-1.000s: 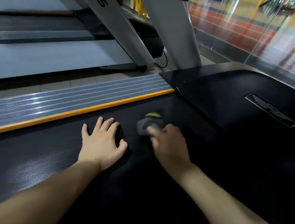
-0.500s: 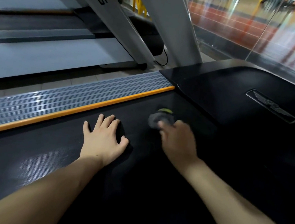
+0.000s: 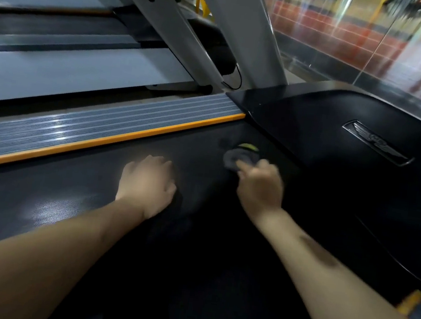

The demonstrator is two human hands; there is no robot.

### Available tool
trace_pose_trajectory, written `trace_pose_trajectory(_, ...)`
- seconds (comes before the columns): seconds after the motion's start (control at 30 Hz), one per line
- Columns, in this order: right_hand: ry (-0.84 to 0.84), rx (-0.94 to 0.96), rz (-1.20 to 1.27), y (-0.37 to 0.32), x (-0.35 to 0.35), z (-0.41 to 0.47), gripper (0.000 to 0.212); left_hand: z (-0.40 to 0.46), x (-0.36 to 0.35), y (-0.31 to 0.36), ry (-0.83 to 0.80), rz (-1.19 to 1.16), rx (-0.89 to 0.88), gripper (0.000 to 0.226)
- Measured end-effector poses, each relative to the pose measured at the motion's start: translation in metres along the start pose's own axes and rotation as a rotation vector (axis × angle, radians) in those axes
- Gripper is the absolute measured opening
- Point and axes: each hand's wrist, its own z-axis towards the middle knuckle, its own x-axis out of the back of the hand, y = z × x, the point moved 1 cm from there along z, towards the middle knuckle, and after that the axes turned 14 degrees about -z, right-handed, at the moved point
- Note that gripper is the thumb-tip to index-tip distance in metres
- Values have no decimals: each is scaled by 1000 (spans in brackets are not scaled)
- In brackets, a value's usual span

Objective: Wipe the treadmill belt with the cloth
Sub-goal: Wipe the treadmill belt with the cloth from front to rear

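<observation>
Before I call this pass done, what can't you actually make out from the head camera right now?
- Cloth: motion blur and the right hand covering its near part hide its full extent.
- Left hand: fingers blurred; belt contact unclear.
- Dirt on the belt: surface too dark near the camera.
- Belt's rear: cut off by the bottom edge.

Ribbed grey side rail (image 3: 96,129) with orange edge strip (image 3: 116,140), black motor cover (image 3: 326,136) — winged emblem (image 3: 376,145), neighbouring treadmill's silver uprights (image 3: 167,24)
</observation>
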Motion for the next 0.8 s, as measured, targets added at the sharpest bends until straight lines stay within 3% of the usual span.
trace_pose_trajectory(0.07, -87, 194, 116, -32, 20, -23, 26, -26, -5, 10, 54, -41, 37, 53)
trace_pose_trajectory(0.17, -114, 347, 186, -20, 26, -23, 31, -56, -12, 31, 82, -90, 29, 57)
trace_pose_trajectory(0.27, 43, 179, 49, 37, -9, 7, 31, -67, -21, 41, 36, -125, 45, 53)
trace_pose_trajectory(0.4, -92, -139, -59, 73, -24, 27, 30, -71, -27, 44, 53, -103, 38, 55)
trace_pose_trajectory(0.5, -69, -78, 18, 22, -5, 7, 23, -68, -26, 44, 52, -87, 38, 55)
trace_pose_trajectory(0.6, -106, 222, 170, -32, 18, -26, 23, -66, -28, 42, 57, -74, 39, 54)
trace_pose_trajectory(0.67, -138, 350, 224, -25, 21, -23, 28, -67, -28, 42, 67, -71, 35, 55)
trace_pose_trajectory(0.73, -38, 295, 166, 15, -1, -2, 27, -66, -27, 43, 71, -74, 34, 56)
trace_pose_trajectory(0.8, 11, 95, 47, 72, -20, 25, 26, -67, -25, 45, 69, -75, 44, 56)
